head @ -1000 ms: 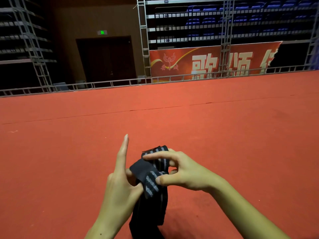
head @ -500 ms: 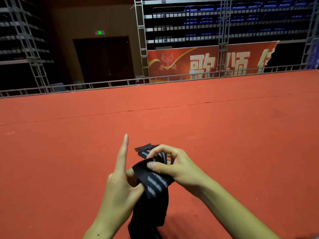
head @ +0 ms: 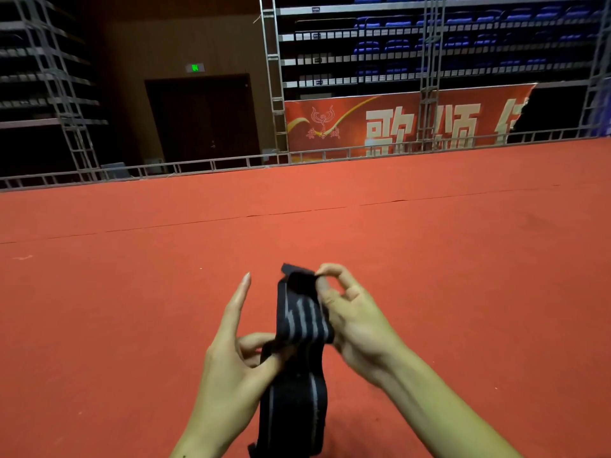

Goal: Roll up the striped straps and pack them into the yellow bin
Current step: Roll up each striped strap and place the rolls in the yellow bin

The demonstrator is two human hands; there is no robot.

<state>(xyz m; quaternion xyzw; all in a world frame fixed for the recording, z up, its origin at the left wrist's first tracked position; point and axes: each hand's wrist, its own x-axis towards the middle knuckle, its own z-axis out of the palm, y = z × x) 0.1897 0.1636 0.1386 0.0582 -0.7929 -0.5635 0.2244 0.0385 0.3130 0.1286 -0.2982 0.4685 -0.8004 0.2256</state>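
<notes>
Strap: one black, grey-striped strap (head: pixel 305 320) is held up between both hands above the red carpet (head: pixel 463 259); its tail hangs loose, so it looks barely rolled
Left hand (head: pixel 231 365): thumb and curled fingers pinch the lower part; forefinger straight up
Right hand (head: pixel 355 320): fingertips pinch the top end
Bin: not in view; packing seemingly all left

the black grey-striped fabric strap (head: pixel 302 328) stands between the hands, left hand (head: pixel 231 365) at its lower left, right hand (head: pixel 353 325) at its upper right, above the red carpeted floor (head: pixel 463 259), with the grey metal truss railing (head: pixel 211 165) and red printed banner (head: pixel 396 123) far behind.
</notes>
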